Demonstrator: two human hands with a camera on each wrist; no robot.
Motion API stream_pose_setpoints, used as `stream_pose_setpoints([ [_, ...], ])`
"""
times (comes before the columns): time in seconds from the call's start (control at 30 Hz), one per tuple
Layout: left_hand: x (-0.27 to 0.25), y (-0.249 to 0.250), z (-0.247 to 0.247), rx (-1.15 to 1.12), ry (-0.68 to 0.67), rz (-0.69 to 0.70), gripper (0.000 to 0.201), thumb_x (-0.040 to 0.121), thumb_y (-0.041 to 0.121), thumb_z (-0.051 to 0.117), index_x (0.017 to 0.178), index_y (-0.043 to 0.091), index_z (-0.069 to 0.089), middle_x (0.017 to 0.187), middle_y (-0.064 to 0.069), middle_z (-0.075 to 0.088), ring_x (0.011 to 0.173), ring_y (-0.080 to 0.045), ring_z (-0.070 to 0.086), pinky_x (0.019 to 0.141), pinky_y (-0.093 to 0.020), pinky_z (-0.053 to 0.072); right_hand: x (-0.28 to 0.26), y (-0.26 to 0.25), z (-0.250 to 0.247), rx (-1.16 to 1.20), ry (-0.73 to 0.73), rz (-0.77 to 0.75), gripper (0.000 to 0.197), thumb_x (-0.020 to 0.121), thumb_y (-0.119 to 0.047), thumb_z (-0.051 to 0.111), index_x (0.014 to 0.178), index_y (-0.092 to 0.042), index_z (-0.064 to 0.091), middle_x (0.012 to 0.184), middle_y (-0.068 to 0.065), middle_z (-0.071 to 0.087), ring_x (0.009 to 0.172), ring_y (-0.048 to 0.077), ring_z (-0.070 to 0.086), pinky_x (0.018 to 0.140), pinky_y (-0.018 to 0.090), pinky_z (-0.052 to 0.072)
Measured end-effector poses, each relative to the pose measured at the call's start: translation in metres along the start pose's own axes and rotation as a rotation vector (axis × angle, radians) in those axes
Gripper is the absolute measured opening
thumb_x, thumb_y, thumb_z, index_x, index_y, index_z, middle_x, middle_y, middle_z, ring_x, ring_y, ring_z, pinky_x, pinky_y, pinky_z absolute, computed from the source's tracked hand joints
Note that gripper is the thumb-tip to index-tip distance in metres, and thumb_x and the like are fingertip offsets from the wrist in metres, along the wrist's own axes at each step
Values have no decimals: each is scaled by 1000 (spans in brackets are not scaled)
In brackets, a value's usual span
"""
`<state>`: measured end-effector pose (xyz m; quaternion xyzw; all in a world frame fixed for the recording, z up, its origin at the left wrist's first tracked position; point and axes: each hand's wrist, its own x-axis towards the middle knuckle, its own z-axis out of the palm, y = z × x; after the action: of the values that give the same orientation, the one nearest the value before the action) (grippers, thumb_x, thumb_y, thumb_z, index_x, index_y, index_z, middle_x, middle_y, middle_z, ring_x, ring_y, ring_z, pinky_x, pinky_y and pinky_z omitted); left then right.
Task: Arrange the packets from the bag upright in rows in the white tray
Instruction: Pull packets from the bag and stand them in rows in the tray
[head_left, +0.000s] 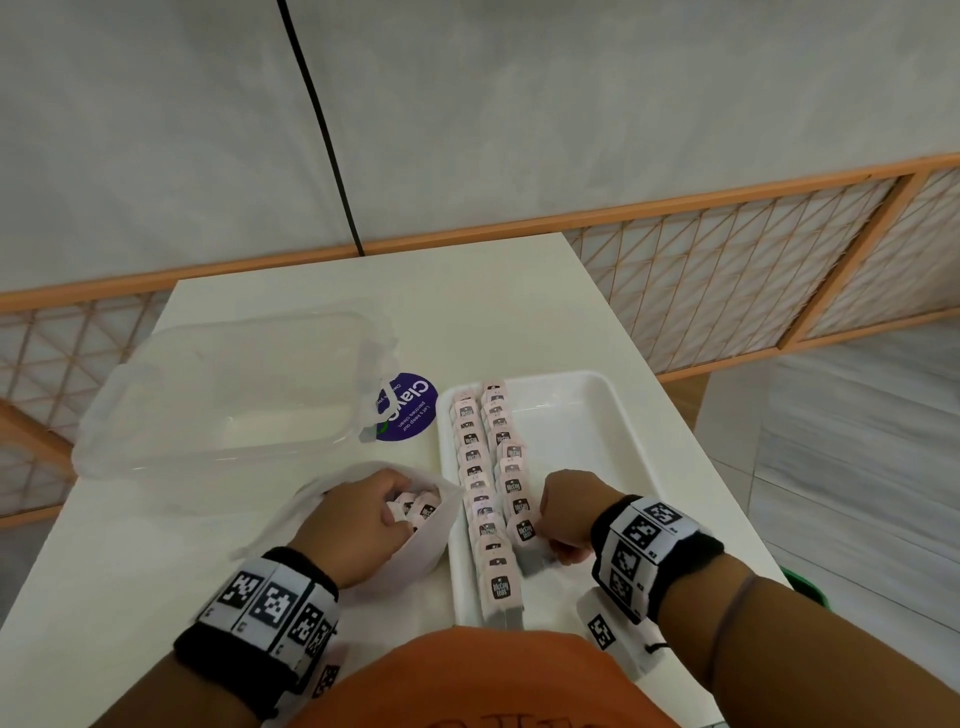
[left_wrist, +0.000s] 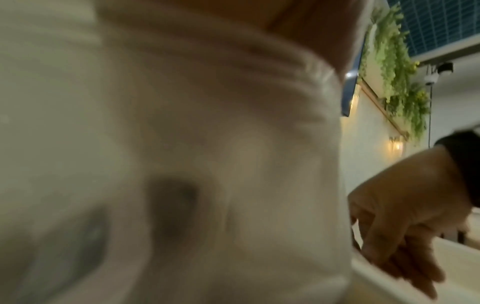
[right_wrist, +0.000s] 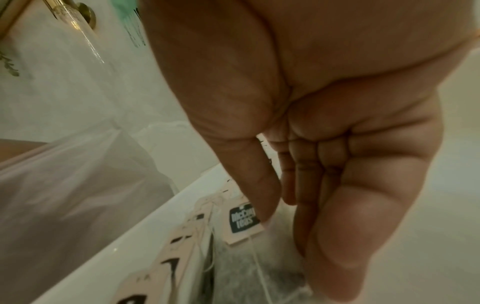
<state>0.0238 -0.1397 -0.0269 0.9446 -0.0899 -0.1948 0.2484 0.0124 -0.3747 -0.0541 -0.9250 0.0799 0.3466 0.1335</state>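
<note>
steadying a light, limp packet (right_wrist: 244, 223) mid-frame in the white tray (head_left: 613, 415), right hand (head_left: 563, 512) pinching its stiffer tag; left hand (head_left: 353, 525) digging curled fingers into the bag (head_left: 431, 545), grip unclear.

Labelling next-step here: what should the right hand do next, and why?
Probably let go and pull back. The right hand pinches a packet standing at the near end of the second row in the white tray, and the left hand is already in the bag.
</note>
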Motion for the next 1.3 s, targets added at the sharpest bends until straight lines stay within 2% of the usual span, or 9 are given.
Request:
stream_pose_setpoints([
  [0.2, 10, 1, 11, 116, -47, -43, 35, 90, 42, 53, 123, 31, 57, 111, 3, 66, 104, -18, 60, 96, -34, 46, -14, 3, -5, 117, 82, -52, 11, 89, -22, 57, 89, -11, 56, 66, -1, 57, 58, 15, 56, 51, 20, 45],
  [0.37, 15, 5, 13, 111, -38, 28, 20, 89, 43, 55, 103, 33, 66, 104, 14, 66, 97, -10, 62, 95, -32, 48, -18, 4, -5, 123, 94, -70, 26, 93, -32, 53, 100, -8, 61, 87, 6, 67, 72, 19, 58, 71, 26, 52],
  [0.47, 14, 5, 14, 46, 56, 77, 11, 88, 34, 61, 91, 28, 70, 85, 20, 60, 78, 2, 57, 82, -20, 46, -21, 5, -5, 137, 101, -85, 30, 95, -34, 51, 103, -7, 60, 95, 8, 69, 75, 18, 59, 65, 22, 47],
  [0.57, 11, 3, 15, 56, 114, 124, 15, 88, 31, 63, 97, 25, 72, 68, 23, 50, 65, 5, 48, 69, -14, 40, -25, 5, -5, 178, 123, -103, 29, 94, -34, 52, 102, -8, 62, 97, 6, 69, 74, 15, 58, 58, 18, 43],
  [0.7, 9, 1, 17, 138, 68, 154, 27, 90, 34, 57, 115, 30, 67, 99, 11, 62, 88, -7, 55, 86, -22, 45, -27, 2, -4, 210, 164, -129, 25, 92, -36, 54, 100, -12, 60, 106, 3, 65, 82, 16, 58, 63, 20, 43],
  [0.77, 9, -2, 18, 159, 80, 144, 24, 89, 38, 57, 109, 32, 69, 108, 11, 64, 91, -8, 55, 88, -26, 47, -27, 1, -4, 222, 179, -150, 21, 92, -36, 54, 95, -15, 57, 106, 1, 64, 82, 15, 58, 63, 21, 42],
  [1.07, -2, -14, 13, -130, 357, 223, 11, 76, 19, 77, 83, 27, 78, 75, 10, 63, 70, -8, 60, 69, -18, 50, -30, 7, 1, 246, 233, -225, 21, 90, -38, 55, 94, -18, 60, 98, -5, 64, 82, 11, 57, 65, 20, 42],
  [1.13, -9, -15, 9, -189, 399, 249, 15, 74, 13, 78, 83, 25, 78, 73, 11, 64, 76, -8, 61, 65, -12, 48, -29, 9, 1, 249, 253, -244, 20, 89, -40, 56, 93, -21, 61, 95, -9, 61, 86, 10, 57, 66, 18, 40],
  [1.3, -21, -6, -14, -301, 534, 330, 15, 79, 5, 72, 74, 19, 67, 76, 8, 59, 76, -10, 57, 65, -6, 43, -42, -3, -11, 436, 405, -416, 12, 89, -37, 59, 87, -25, 61, 75, -12, 62, 69, 2, 57, 63, 15, 42],
])
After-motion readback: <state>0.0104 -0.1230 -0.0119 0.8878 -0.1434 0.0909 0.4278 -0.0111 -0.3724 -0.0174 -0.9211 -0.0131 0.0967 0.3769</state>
